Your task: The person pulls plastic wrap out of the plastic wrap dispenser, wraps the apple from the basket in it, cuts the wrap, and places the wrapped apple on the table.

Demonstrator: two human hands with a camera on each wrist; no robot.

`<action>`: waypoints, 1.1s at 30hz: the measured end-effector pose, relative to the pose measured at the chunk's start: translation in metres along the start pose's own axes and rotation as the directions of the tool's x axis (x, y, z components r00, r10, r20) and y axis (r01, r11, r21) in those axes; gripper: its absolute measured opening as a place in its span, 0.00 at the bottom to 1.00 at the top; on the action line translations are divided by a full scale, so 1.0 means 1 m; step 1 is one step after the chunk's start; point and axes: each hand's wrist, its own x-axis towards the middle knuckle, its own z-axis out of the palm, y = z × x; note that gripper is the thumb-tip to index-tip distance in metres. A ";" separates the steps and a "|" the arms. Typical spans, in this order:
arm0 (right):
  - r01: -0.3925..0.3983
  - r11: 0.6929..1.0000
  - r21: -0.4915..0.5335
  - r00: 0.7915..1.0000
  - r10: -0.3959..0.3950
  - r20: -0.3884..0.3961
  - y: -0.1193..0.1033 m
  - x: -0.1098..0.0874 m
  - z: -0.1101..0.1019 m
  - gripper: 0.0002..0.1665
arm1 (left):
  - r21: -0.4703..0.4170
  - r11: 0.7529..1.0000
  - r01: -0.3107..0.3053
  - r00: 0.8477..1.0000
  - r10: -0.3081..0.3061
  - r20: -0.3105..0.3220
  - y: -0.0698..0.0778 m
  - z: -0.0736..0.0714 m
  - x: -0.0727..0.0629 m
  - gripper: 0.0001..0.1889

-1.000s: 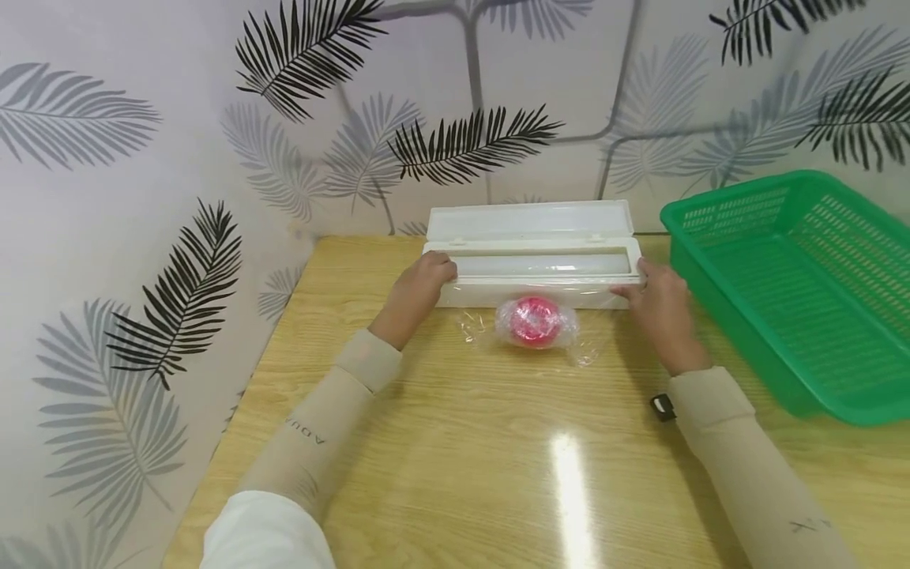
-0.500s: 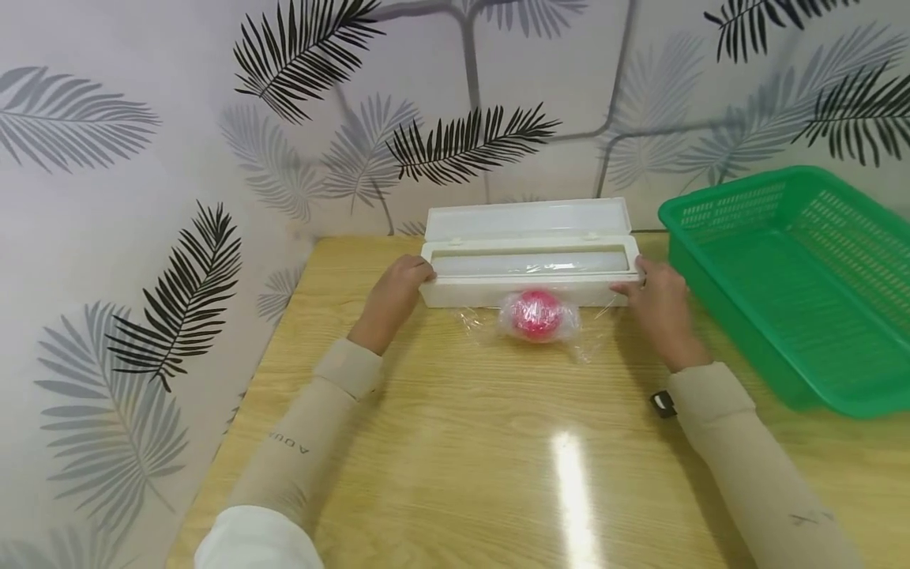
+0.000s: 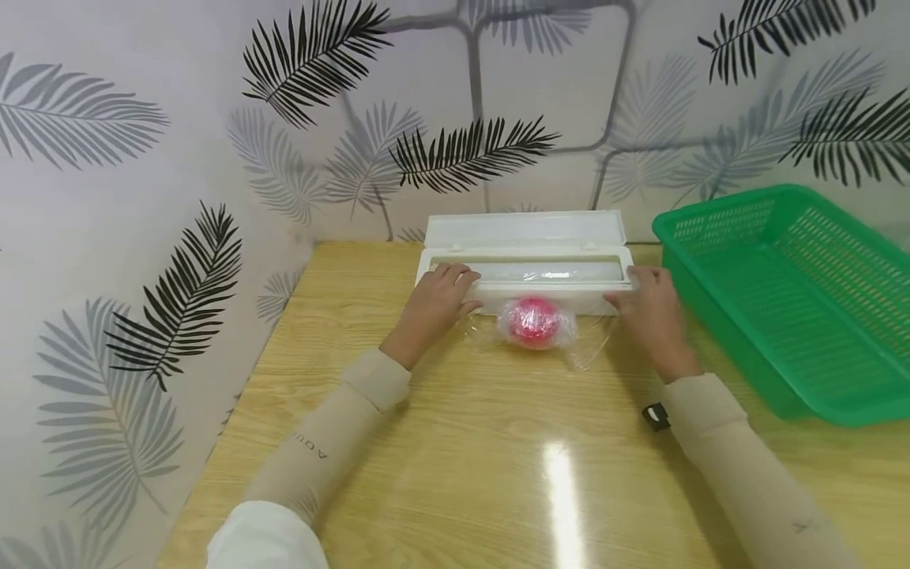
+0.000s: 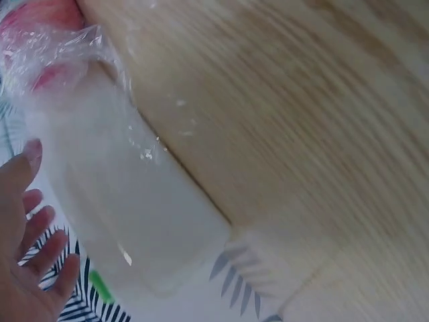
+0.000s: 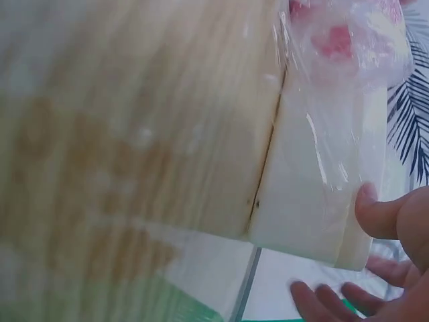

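A long white cling film dispenser [image 3: 526, 296] lies at the back of the table, its lid [image 3: 524, 229] raised and the roll [image 3: 543, 271] visible inside. In front sits a round pink-red object [image 3: 533, 320] wrapped in clear film [image 3: 565, 325]; its kind is hidden by the wrap. Over the dispenser's left part reaches my left hand [image 3: 435, 304], its fingers spread and loose in the left wrist view. At the other end my right hand [image 3: 650, 308] holds the corner, thumb [image 5: 375, 215] on the front face and fingers around the end.
A green plastic basket [image 3: 789, 379] stands on the right, close to my right hand. The wooden table [image 3: 455, 474] meets a leaf-patterned wall [image 3: 320, 182] behind the dispenser and along the left.
My left hand went left to the dispenser's end, then came back right over its front edge with fingers spread. The right hand stays at the right end.
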 end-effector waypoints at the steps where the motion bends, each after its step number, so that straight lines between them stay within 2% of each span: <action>1: 0.017 1.000 -0.001 0.999 -0.017 -0.030 -0.001 0.000 0.001 0.31 | 0.003 1.000 -0.007 1.000 0.007 -0.001 0.003 0.002 0.003 0.24; 3: 0.072 0.997 0.006 0.994 -0.071 -0.080 -0.004 -0.001 0.002 0.25 | -0.009 1.000 -0.023 0.999 0.023 -0.023 0.009 0.003 0.007 0.22; 5: 0.136 0.991 0.012 0.987 -0.134 -0.091 -0.007 -0.002 0.006 0.17 | -0.041 0.998 -0.039 0.998 0.037 -0.040 0.013 0.004 0.005 0.19; 9: 0.215 0.972 0.096 0.977 -0.215 -0.005 -0.014 -0.005 0.009 0.10 | -0.151 0.988 -0.037 0.999 0.033 -0.026 0.022 0.004 -0.002 0.17; 12: 0.202 0.962 0.185 0.975 -0.216 0.057 -0.018 -0.007 0.008 0.11 | -0.232 0.973 -0.002 0.999 0.010 0.034 0.026 0.004 -0.005 0.18; 15: 0.174 0.959 0.223 0.974 -0.201 0.108 -0.020 -0.010 0.007 0.12 | -0.258 0.966 0.027 0.997 -0.006 0.079 0.027 0.004 -0.006 0.19; 19: 0.140 0.960 0.244 0.967 -0.185 0.175 -0.024 -0.012 0.006 0.15 | -0.262 0.965 0.022 0.997 -0.001 0.079 0.027 0.007 -0.006 0.17; 22: 0.126 0.952 0.280 0.960 -0.189 0.207 -0.026 -0.015 0.006 0.16 | -0.308 0.951 0.021 0.998 -0.001 0.065 0.027 0.009 -0.005 0.10; 25: 0.131 0.941 0.311 0.949 -0.210 0.235 -0.025 -0.018 0.005 0.17 | -0.368 0.928 0.064 0.996 -0.035 0.086 0.030 0.011 -0.004 0.06; 28: 0.134 0.935 0.328 0.943 -0.222 0.249 -0.026 -0.023 0.005 0.18 | -0.424 0.898 0.119 0.990 -0.076 0.117 0.032 0.012 -0.005 0.05; 31: 0.129 0.938 0.322 0.944 -0.215 0.249 -0.028 -0.029 0.008 0.18 | -0.503 0.851 0.149 0.987 -0.096 0.130 0.037 0.012 -0.009 0.04; 33: 0.126 0.942 0.310 0.943 -0.211 0.256 -0.031 -0.033 0.011 0.17 | -0.567 0.809 0.157 0.986 -0.096 0.136 0.040 0.011 -0.010 0.04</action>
